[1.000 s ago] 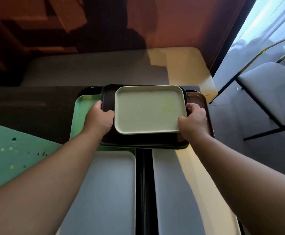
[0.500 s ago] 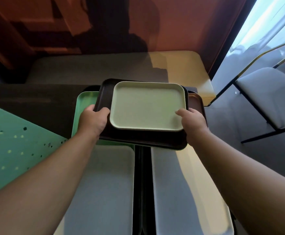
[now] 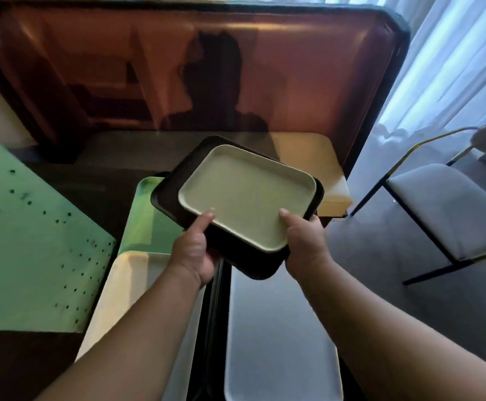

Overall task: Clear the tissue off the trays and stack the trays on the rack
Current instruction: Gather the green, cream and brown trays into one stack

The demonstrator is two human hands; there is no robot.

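At the centre of the frame a pale green tray [image 3: 246, 196] lies inside a larger black tray [image 3: 175, 183], both tilted and held up off the bench [image 3: 91, 180]. The left hand [image 3: 194, 250] has its grip closed on their near left edge, thumb on the pale rim. The right hand [image 3: 302, 241] clasps the near right corner likewise. A mint green tray [image 3: 146, 221] lies below, left of centre.

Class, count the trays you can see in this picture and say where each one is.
5. A pale green tray sits in a black tray, both held up by both hands. On the table: a bright green tray, a cream tray, a grey tray. Others may be hidden beneath.
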